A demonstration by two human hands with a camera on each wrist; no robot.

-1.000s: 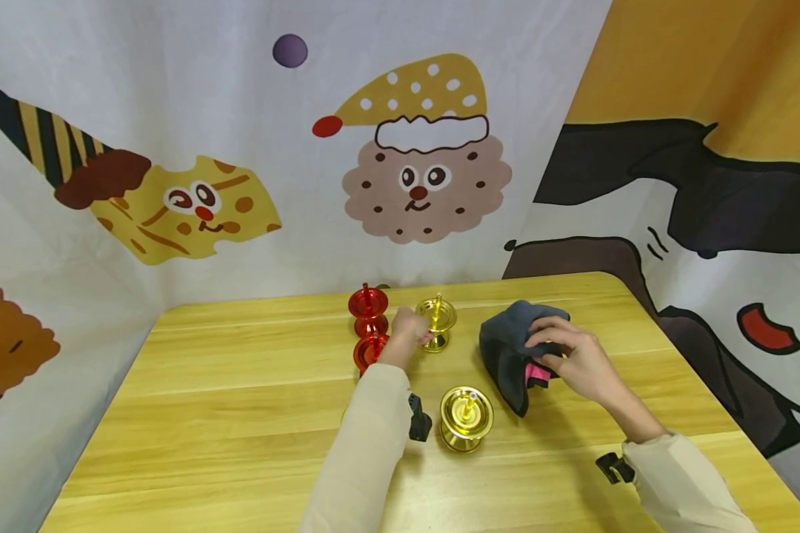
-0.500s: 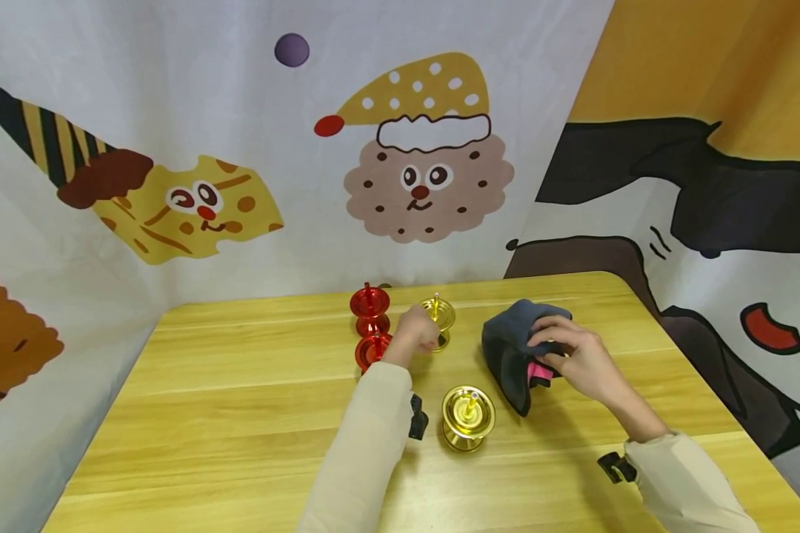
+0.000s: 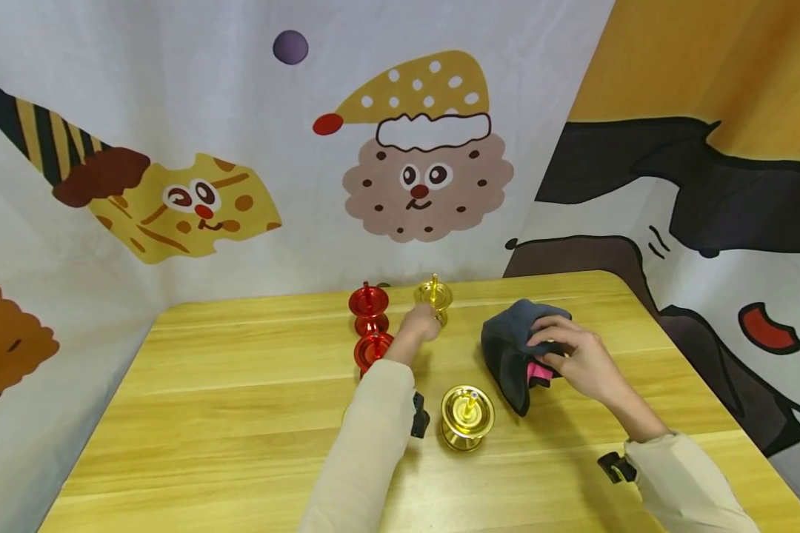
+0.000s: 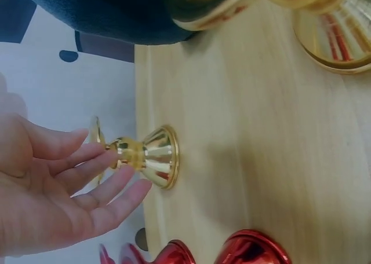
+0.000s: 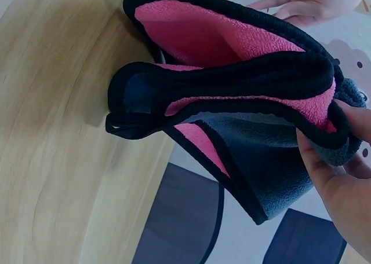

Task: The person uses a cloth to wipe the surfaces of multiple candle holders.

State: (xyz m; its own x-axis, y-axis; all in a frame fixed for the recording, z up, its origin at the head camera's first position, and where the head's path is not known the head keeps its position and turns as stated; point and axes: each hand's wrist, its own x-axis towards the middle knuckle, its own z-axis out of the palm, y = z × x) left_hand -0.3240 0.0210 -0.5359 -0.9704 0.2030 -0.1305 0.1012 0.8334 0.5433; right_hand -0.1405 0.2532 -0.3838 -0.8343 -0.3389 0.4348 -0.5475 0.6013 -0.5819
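At the back of the table, my left hand (image 3: 421,323) is at a small gold candle holder (image 3: 435,296) with a dish and a central spike. In the left wrist view its fingers (image 4: 110,197) are loosely extended beside the holder's stem (image 4: 134,154), and the thumb stands apart from it. My right hand (image 3: 587,363) pinches the top of a folded grey-blue cloth (image 3: 516,337) between thumb and fingers. Black edging and a pink inner side (image 5: 197,32) show on this cloth, whose lower end reaches down to the table.
Another gold candle holder (image 3: 467,422) stands nearer the front, between the forearms. Two red candle holders (image 3: 369,305) stand one behind the other left of my left hand. A gold rim (image 3: 344,416) peeks out beside my left sleeve. A printed curtain (image 3: 293,148) hangs behind the table.
The rear gold candle holder has shifted back toward the curtain, and my left hand has moved along with it. My right hand and the cloth stay almost where they were.
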